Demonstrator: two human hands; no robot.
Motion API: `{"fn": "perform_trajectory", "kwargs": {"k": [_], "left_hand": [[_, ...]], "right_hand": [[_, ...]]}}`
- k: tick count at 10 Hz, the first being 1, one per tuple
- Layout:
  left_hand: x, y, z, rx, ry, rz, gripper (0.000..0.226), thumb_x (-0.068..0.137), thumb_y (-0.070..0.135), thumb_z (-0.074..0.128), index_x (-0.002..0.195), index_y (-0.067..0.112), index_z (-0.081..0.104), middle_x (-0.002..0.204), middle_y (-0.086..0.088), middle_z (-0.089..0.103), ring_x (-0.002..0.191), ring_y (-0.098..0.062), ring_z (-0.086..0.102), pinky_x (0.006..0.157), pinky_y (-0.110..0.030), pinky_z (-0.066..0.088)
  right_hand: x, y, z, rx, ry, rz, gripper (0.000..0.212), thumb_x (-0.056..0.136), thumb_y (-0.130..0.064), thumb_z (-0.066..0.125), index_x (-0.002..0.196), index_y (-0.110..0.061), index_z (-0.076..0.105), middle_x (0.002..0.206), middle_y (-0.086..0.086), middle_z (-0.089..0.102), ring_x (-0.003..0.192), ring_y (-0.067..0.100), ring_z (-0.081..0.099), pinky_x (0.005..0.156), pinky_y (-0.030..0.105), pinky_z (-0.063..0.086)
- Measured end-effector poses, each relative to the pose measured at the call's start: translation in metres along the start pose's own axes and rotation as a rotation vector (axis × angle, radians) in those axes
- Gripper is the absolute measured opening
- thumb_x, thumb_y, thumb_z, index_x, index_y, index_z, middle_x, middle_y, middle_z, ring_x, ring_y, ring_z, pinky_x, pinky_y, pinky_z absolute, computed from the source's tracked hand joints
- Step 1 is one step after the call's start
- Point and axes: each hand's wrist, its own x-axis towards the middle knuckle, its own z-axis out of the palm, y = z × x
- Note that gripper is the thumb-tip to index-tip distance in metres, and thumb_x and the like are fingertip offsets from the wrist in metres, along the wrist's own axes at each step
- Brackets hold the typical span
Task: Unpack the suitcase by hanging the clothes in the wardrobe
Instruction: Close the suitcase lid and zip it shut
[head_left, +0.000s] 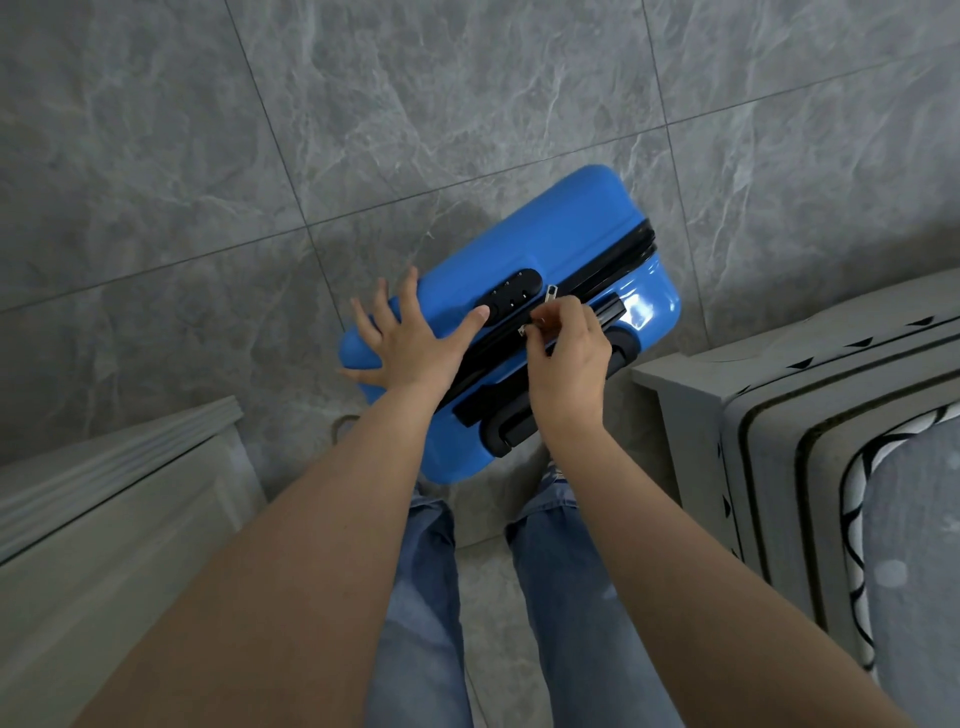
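Note:
A bright blue hard-shell suitcase (561, 234) stands upright on the grey tiled floor in front of my legs, closed, with a black zipper band running along its top. My left hand (410, 338) lies flat with spread fingers on the left half of the shell, thumb by the black combination lock (511, 293). My right hand (569, 353) pinches a metal zipper pull (524, 330) on the zipper band. A second zipper pull (550, 293) sticks up beside the lock. The black telescopic handle (610, 309) is partly hidden under my right hand. No clothes or wardrobe interior show.
A pale cabinet (104, 519) with a moulded top stands at the left. A grey bed frame (779, 415) with a patterned mattress fills the right. Grey marble-look floor tiles (363, 104) stretch beyond the suitcase. My jeans-clad legs (561, 597) stand just behind it.

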Motion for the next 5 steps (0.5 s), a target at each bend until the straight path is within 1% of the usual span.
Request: {"fn": "perform_trajectory", "kwargs": {"k": [1,2,3,4,5], "left_hand": [[0.001,0.0,0.0,-0.003,-0.002,-0.004,0.098,0.07,0.084,0.053,0.15,0.05,0.009,0.163,0.013,-0.008,0.148,-0.019,-0.024,0.105,-0.077,-0.007],[0.001,-0.001,-0.001,-0.002,-0.014,-0.005,0.097,0.07,0.083,0.053,0.15,0.05,0.009,0.163,0.013,-0.008,0.148,-0.019,-0.024,0.104,-0.076,-0.007],[0.001,-0.001,-0.001,0.004,-0.016,-0.009,0.097,0.071,0.083,0.053,0.15,0.05,0.008,0.163,0.013,-0.008,0.148,-0.02,-0.023,0.103,-0.076,-0.008],[0.002,0.0,-0.002,0.003,-0.011,-0.004,0.097,0.071,0.082,0.054,0.15,0.049,0.008,0.163,0.013,-0.008,0.148,-0.02,-0.023,0.103,-0.076,-0.008],[0.002,-0.001,-0.001,0.003,-0.005,-0.001,0.097,0.071,0.082,0.054,0.15,0.049,0.009,0.163,0.013,-0.007,0.148,-0.02,-0.022,0.103,-0.076,-0.008]], "right_hand": [[0.0,-0.005,-0.003,0.118,-0.006,0.007,0.016,0.087,-0.006,0.068,0.096,-0.012,0.058,0.09,-0.007,0.062,0.081,0.004,0.059,0.074,0.015,0.049],[0.001,-0.004,0.002,0.087,0.035,-0.042,0.008,0.087,-0.008,0.069,0.091,-0.01,0.063,0.086,-0.004,0.065,0.078,0.005,0.06,0.073,0.016,0.05],[0.002,-0.002,0.005,0.071,0.046,-0.056,0.003,0.09,-0.01,0.068,0.092,-0.009,0.068,0.087,-0.002,0.066,0.078,0.006,0.059,0.072,0.012,0.048],[0.005,-0.001,0.008,0.051,0.046,-0.066,0.006,0.09,-0.012,0.067,0.094,-0.008,0.07,0.087,0.0,0.066,0.078,0.007,0.06,0.072,0.011,0.047],[0.008,-0.001,0.01,0.021,0.045,-0.067,0.003,0.09,-0.009,0.067,0.091,-0.007,0.069,0.086,0.001,0.065,0.074,0.009,0.059,0.069,0.02,0.051]]}}
